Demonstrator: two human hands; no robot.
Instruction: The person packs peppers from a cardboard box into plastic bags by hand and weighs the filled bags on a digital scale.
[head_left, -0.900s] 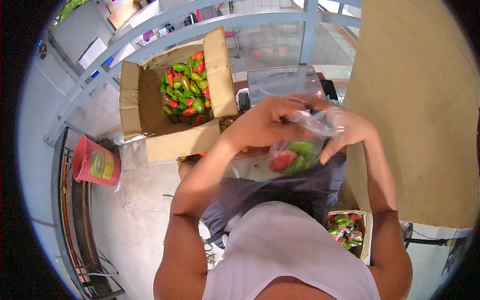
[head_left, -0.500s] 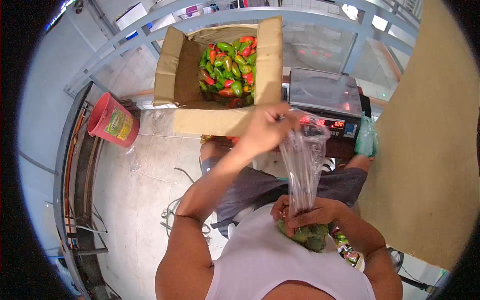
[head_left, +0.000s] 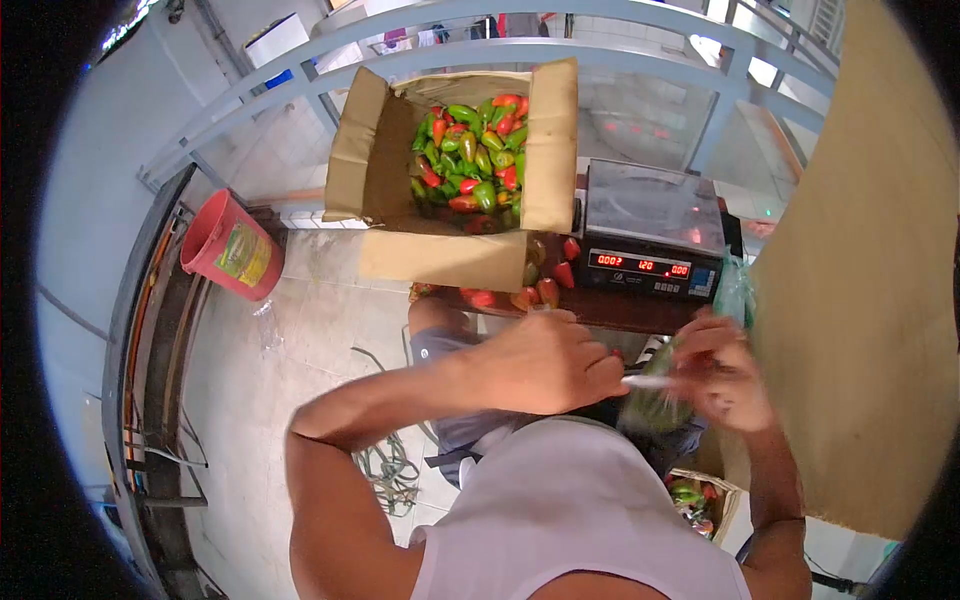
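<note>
A clear plastic bag of green vegetables [head_left: 655, 405] hangs in front of my lap, its contents blurred. Its neck is pulled tight into a thin twisted strand between my two hands. My left hand [head_left: 550, 365] is closed in a fist around one end of that strand. On the other side, my right hand [head_left: 725, 370] pinches the neck just above the filled part, with fingers blurred by motion. Beyond my hands stands a black weighing scale [head_left: 655, 215] with lit red digits. Left of it, an open cardboard box [head_left: 550, 150] holds red and green peppers [head_left: 465, 145].
Several loose peppers [head_left: 545, 290] lie on a dark red bench beside the scale. A red bucket [head_left: 230, 245] stands on the left floor, near tangled green strapping [head_left: 390, 475]. Green plastic bags [head_left: 738, 285] hang right of the scale. A tall cardboard panel [head_left: 850, 300] borders the right.
My left hand has come down from the scale, drawing the loose upper bag into a narrow strand. My right hand has moved up and right, carrying the filled bag away from my chest.
</note>
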